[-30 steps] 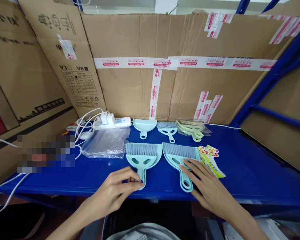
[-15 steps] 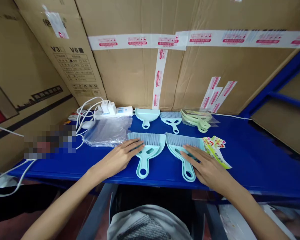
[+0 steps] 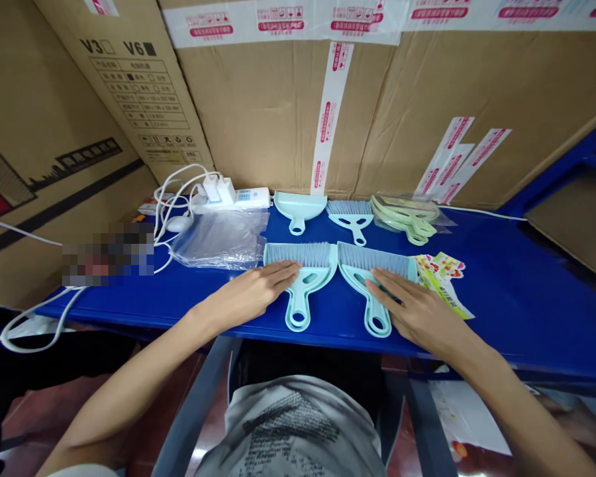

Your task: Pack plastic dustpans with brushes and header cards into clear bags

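Observation:
My left hand [image 3: 258, 290] lies with outstretched fingers on the left part of a mint hand brush with grey bristles [image 3: 312, 256]. That brush is nested in a matching dustpan [image 3: 330, 266]. On the right, a second mint brush [image 3: 377, 260] sits in its own dustpan [image 3: 346, 266]. Flat across its right part rests my right hand [image 3: 414, 308], fingers spread. Neither hand is wrapped round a handle. Both handles point toward me. Behind these sets are a separate mint dustpan [image 3: 300, 209] and a separate brush [image 3: 350, 215].
A bagged green brush-and-dustpan set [image 3: 407, 217] lies at the back. Clear plastic bags [image 3: 218, 240] are at left, beside a white power strip [image 3: 251, 197] and tangled cables. Colourful printed cards [image 3: 444, 281] lie near my right hand. Cardboard [image 3: 273, 112] walls the blue table's [image 3: 506, 291] back.
The camera view has tilted downward, so the scene sits higher and slightly further right. Both hands stay on the same two sets, which keep their places on the table.

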Available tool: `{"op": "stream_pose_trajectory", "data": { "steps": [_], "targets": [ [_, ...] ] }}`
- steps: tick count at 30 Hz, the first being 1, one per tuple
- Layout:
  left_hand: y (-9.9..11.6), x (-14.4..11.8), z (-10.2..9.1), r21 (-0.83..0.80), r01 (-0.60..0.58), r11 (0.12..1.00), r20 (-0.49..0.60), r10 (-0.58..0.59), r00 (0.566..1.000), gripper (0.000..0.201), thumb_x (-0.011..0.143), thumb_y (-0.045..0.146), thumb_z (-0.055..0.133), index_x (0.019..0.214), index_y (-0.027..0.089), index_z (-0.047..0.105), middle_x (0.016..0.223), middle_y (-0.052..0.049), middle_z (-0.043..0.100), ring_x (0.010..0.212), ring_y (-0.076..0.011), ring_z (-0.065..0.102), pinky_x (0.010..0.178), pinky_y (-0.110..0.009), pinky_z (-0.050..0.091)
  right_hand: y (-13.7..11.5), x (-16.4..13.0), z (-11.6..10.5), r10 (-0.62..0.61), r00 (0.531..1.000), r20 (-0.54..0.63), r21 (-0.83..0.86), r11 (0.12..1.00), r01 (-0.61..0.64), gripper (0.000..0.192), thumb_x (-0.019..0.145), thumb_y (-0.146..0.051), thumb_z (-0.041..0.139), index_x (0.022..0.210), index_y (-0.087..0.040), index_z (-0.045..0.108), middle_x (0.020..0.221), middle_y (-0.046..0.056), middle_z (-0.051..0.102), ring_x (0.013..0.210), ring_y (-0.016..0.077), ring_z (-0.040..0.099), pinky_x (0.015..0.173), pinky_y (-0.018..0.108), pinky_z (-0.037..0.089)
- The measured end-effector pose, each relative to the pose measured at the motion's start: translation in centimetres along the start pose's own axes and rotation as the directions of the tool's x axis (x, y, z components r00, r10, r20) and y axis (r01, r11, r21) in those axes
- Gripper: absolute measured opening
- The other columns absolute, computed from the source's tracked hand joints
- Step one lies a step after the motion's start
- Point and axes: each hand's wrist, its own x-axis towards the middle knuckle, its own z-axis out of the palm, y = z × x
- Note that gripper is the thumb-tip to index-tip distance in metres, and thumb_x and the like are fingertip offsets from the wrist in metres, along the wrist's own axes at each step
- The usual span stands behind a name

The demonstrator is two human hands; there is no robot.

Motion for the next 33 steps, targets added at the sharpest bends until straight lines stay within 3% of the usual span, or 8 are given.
{"op": "stream_pose_trajectory", "data": {
  "steps": [6, 14, 17, 21, 23, 27, 30, 33],
  "targets": [
    [0.5, 0.7, -0.2, 0.223, 0.008, 0.975, 0.03, -0.015, 0.999, 0.052, 0.097, -0.004, 0.045, 0.145, 0.006, 0.062, 0.156, -0.019, 0.059, 0.146, -0.0303, 0.057, 0.116, -0.04, 0.055, 0.2, 0.6, 0.0, -0.005, 0.999, 0.034, -0.031, 0.999, 0.006, 0.054, 0.086, 0.005, 0.053, 0.137, -0.003, 0.067, 0.143, 0.027, 0.067, 0.133, 0.0373, 0.067, 0.104, 0.049, 0.062],
    [-0.8, 0.8, 0.7, 0.291, -0.03, 0.956, 0.02, 0.025, 0.999, 0.049, 0.098, -0.003, 0.047, 0.143, 0.003, 0.064, 0.156, -0.019, 0.059, 0.143, -0.0301, 0.059, 0.111, -0.041, 0.057, 0.9, 1.4, 1.4, 0.048, 0.996, 0.071, -0.047, 0.998, -0.045, 0.051, 0.09, 0.002, 0.054, 0.139, -0.006, 0.067, 0.143, 0.026, 0.067, 0.132, 0.036, 0.068, 0.102, 0.048, 0.062],
    [-0.5, 0.8, 0.5, 0.333, -0.039, 0.942, 0.04, 0.027, 0.999, 0.05, 0.097, -0.002, 0.048, 0.143, 0.004, 0.064, 0.157, -0.019, 0.058, 0.138, -0.0306, 0.061, 0.106, -0.042, 0.059, 0.9, 1.3, -0.5, 0.086, 0.992, 0.097, -0.014, 0.996, -0.085, 0.056, 0.09, 0.002, 0.052, 0.145, -0.007, 0.062, 0.147, 0.025, 0.065, 0.139, 0.0358, 0.063, 0.109, 0.052, 0.058],
    [-0.4, 0.9, 0.1, 0.304, -0.02, 0.953, 0.065, 0.0, 0.998, 0.054, 0.094, -0.004, 0.049, 0.145, 0.008, 0.064, 0.158, -0.016, 0.058, 0.138, -0.0293, 0.06, 0.106, -0.04, 0.059, -3.2, 3.1, -5.1, 0.172, 0.985, 0.024, 0.095, 0.98, -0.174, 0.065, 0.098, -0.014, 0.053, 0.16, 0.001, 0.042, 0.16, 0.024, 0.054, 0.156, 0.0343, 0.043, 0.123, 0.052, 0.048],
    [-0.5, 0.9, 0.1, 0.263, -0.004, 0.965, 0.057, -0.011, 0.998, 0.055, 0.093, -0.003, 0.05, 0.145, 0.008, 0.063, 0.158, -0.017, 0.057, 0.139, -0.0305, 0.059, 0.106, -0.041, 0.059, -6.7, 5.3, -5.4, 0.124, 0.99, -0.065, 0.132, 0.985, -0.115, 0.059, 0.098, -0.018, 0.055, 0.154, 0.0, 0.052, 0.157, 0.023, 0.057, 0.155, 0.0367, 0.044, 0.126, 0.053, 0.043],
    [-1.0, 0.8, 0.5, 0.2, -0.003, 0.98, -0.005, 0.004, 1.0, 0.048, 0.098, 0.002, 0.051, 0.144, 0.001, 0.061, 0.153, -0.023, 0.06, 0.138, -0.0328, 0.061, 0.104, -0.044, 0.06, -11.8, 10.1, -1.3, 0.084, 0.992, -0.097, 0.006, 0.996, -0.084, 0.044, 0.098, -0.012, 0.056, 0.137, 0.005, 0.066, 0.143, 0.032, 0.066, 0.137, 0.0383, 0.064, 0.117, 0.051, 0.053],
    [-1.1, 0.8, 0.8, 0.219, -0.028, 0.975, -0.021, 0.034, 0.999, 0.045, 0.099, 0.003, 0.051, 0.142, -0.001, 0.063, 0.15, -0.025, 0.062, 0.134, -0.033, 0.064, 0.101, -0.043, 0.061, -12.1, 11.5, 1.8, 0.04, 0.981, -0.192, -0.108, 0.992, -0.062, 0.037, 0.099, -0.008, 0.051, 0.127, 0.007, 0.07, 0.127, 0.031, 0.074, 0.123, 0.0356, 0.073, 0.11, 0.048, 0.059],
    [-0.9, 0.8, 0.8, 0.22, -0.027, 0.975, -0.01, 0.03, 0.999, 0.046, 0.098, 0.002, 0.051, 0.142, 0.0, 0.063, 0.152, -0.024, 0.061, 0.136, -0.0332, 0.062, 0.103, -0.042, 0.061, -11.2, 11.4, 2.5, -0.039, 0.973, -0.228, -0.165, 0.986, 0.001, 0.036, 0.1, -0.004, 0.047, 0.125, 0.006, 0.071, 0.125, 0.03, 0.075, 0.119, 0.0341, 0.075, 0.108, 0.048, 0.061]
  ]
}}
